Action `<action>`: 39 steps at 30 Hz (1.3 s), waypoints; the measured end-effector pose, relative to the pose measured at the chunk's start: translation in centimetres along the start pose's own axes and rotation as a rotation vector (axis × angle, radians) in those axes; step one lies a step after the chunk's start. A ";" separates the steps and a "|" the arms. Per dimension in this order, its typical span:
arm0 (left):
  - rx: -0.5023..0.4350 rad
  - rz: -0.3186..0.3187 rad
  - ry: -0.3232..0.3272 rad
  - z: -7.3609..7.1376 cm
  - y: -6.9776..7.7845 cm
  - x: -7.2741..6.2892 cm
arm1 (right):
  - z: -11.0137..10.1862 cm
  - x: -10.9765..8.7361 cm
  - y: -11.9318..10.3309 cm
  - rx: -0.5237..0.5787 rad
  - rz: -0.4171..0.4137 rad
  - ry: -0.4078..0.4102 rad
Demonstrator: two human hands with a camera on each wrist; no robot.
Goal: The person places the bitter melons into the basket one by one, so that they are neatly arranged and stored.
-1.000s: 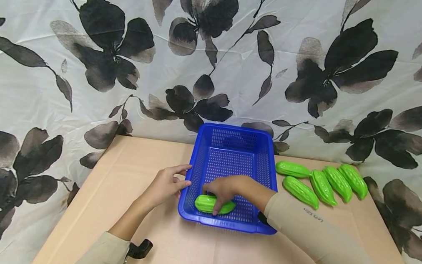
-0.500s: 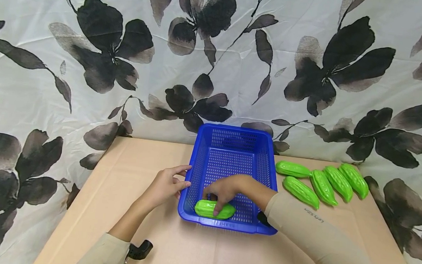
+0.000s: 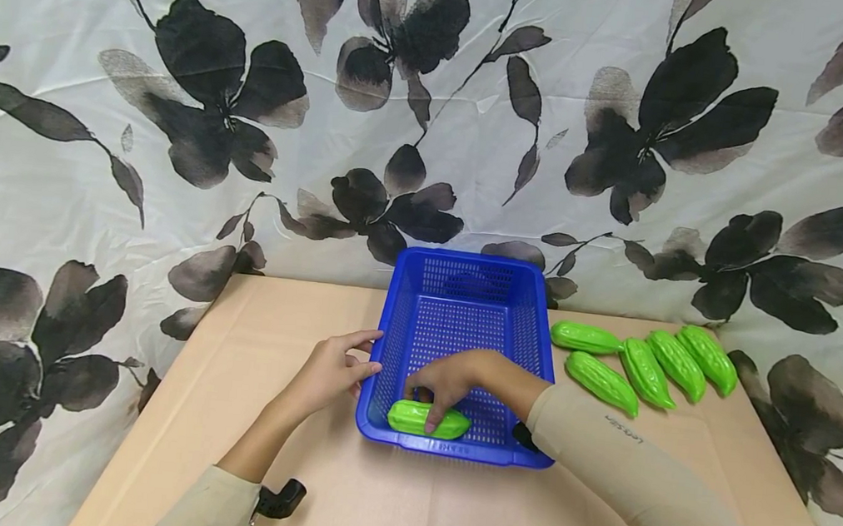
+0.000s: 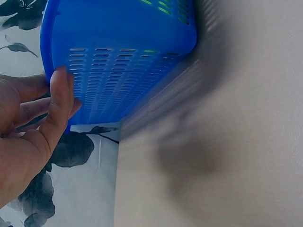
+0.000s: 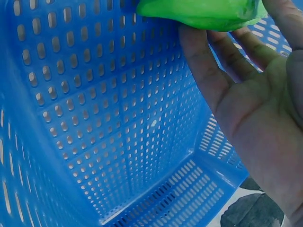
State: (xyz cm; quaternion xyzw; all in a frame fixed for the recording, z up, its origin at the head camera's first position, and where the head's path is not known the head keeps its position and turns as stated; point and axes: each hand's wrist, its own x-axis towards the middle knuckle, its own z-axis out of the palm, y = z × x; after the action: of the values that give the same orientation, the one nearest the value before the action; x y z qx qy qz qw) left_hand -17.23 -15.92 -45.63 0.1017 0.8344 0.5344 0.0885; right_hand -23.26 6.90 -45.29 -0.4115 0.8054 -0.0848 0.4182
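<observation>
A blue perforated plastic basket stands on the table. Its left rim is held by my left hand, the thumb and forefinger at the edge; in the left wrist view, the thumb lies by the outer wall. Inside the basket, my right hand grips a bright green, ridged bitter melon, thumb on the near side and fingers on the far side. This bitter melon lies crosswise by the near wall. The right wrist view shows fingertips against its side; part of it is cut off there.
Several more bitter melons lie grouped on the table right of the basket. A floral cloth hangs behind the table. A black wrist device sits on the left wrist.
The bitter melon in the basket has shifted slightly toward the near wall, with my right hand staying on it. My left hand stays at the basket rim.
</observation>
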 end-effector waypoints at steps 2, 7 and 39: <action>-0.003 0.003 -0.004 0.0 0.0 0.1 | 0.0 0.0 0.0 0.002 0.001 -0.005; -0.005 0.002 -0.003 -0.1 -0.1 0.2 | -0.1 0.1 0.1 0.006 0.005 -0.012; -0.013 -0.025 0.030 0.7 0.2 1.6 | -5.8 -10.4 2.9 0.100 -0.025 0.311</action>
State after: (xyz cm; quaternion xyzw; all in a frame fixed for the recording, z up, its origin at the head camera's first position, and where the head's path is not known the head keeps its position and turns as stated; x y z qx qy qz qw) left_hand -18.59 -14.80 -45.84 0.0825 0.8335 0.5399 0.0834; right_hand -26.04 15.24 -36.71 -0.3822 0.8499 -0.1926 0.3075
